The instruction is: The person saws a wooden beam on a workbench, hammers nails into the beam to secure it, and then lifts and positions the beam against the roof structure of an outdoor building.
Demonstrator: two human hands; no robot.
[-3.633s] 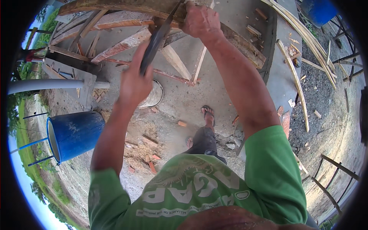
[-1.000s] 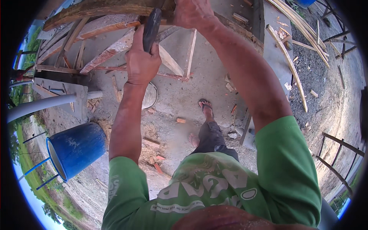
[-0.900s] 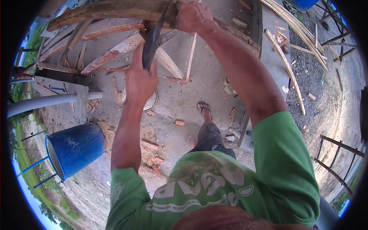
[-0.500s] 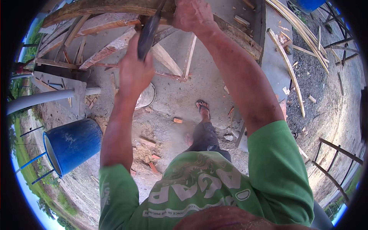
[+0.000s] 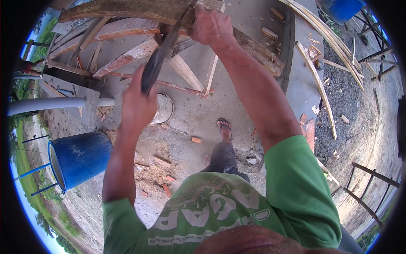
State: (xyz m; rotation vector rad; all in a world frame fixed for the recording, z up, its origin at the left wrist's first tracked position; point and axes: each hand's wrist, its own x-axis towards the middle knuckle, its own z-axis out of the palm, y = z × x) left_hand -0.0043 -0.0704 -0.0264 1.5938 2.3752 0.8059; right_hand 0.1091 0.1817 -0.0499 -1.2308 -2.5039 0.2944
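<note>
My left hand [image 5: 137, 99], fingers wrapped round its handle end, grips a handsaw [image 5: 163, 55]. The dark blade tapers away from me and crosses the near edge of a thick, curved wooden plank [image 5: 122, 10]. My right hand [image 5: 211, 26] is closed on the plank just right of the blade; its fingertips are partly hidden. Below the plank, a frame of wooden boards [image 5: 127, 55] with slanting braces stands over the concrete floor.
A white bucket [image 5: 164, 109] stands near my left forearm. Farther left lies a blue barrel [image 5: 80, 158], below a grey pipe [image 5: 50, 105]. Brick pieces [image 5: 196, 139] and wood scraps litter the ground. Long wooden strips [image 5: 318, 86] lie on the right by a concrete ledge [image 5: 302, 84].
My left hand has drawn the saw back toward me and slightly left. My right hand stays on the plank. The view has shifted a little.
</note>
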